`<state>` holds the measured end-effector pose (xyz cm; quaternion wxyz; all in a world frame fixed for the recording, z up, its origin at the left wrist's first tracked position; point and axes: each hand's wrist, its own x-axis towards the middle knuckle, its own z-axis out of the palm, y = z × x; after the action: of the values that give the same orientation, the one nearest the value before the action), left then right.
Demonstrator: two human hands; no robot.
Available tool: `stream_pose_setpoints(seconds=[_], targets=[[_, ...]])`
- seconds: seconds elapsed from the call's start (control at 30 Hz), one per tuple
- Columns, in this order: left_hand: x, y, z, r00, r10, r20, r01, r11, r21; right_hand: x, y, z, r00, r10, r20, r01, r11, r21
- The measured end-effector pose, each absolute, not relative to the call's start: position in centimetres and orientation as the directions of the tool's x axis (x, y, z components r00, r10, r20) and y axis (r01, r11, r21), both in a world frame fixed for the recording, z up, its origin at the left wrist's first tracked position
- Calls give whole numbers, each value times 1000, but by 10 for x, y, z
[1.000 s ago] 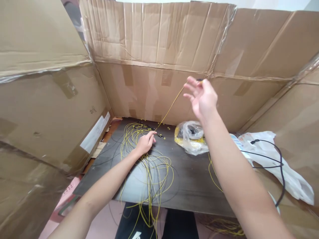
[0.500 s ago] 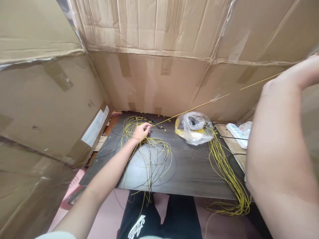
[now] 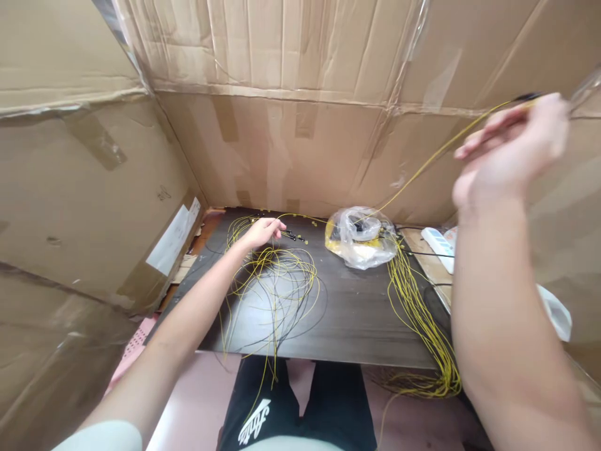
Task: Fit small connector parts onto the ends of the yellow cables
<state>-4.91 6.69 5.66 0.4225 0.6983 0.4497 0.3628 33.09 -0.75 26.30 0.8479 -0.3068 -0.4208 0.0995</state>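
My left hand point(image 3: 267, 232) is over the loose loops of yellow wire point(image 3: 312, 266) on the dark table, fingers bent and loosely closed; what they hold, if anything, is hidden. Small black connectors point(image 3: 293, 236) lie beside its fingertips. My right hand point(image 3: 514, 144), blurred, is raised high at the right, closed on a yellow wire point(image 3: 439, 150) with a dark part point(image 3: 526, 97) at its upper end. That wire hangs in a slack curve down behind the clear plastic bag point(image 3: 370, 254). A thin yellow strand also arcs between the bag and my left hand.
A thick bundle of yellow wires point(image 3: 417, 307) drapes over the table's front right edge. A white power strip point(image 3: 437, 249) lies on the side surface at the right. Cardboard walls point(image 3: 277, 150) enclose the back and left of the dark table point(image 3: 357, 326).
My right hand has come into view, moving left from the right edge. The yellow wire, taut between my hands before, now hangs slack. My left hand has stayed near the loops.
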Motion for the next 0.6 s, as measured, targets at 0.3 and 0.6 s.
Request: stream_pose_setpoints(seconds=[0.3,0.6], targets=[[-32,83,138,257,920,296,191,-348,918,225,-39,186,325,578,749,171,743,-647],[-9,49,109,197,909,367,416,-417,809,212,-19,131,88,956,282,-321,295,-900]])
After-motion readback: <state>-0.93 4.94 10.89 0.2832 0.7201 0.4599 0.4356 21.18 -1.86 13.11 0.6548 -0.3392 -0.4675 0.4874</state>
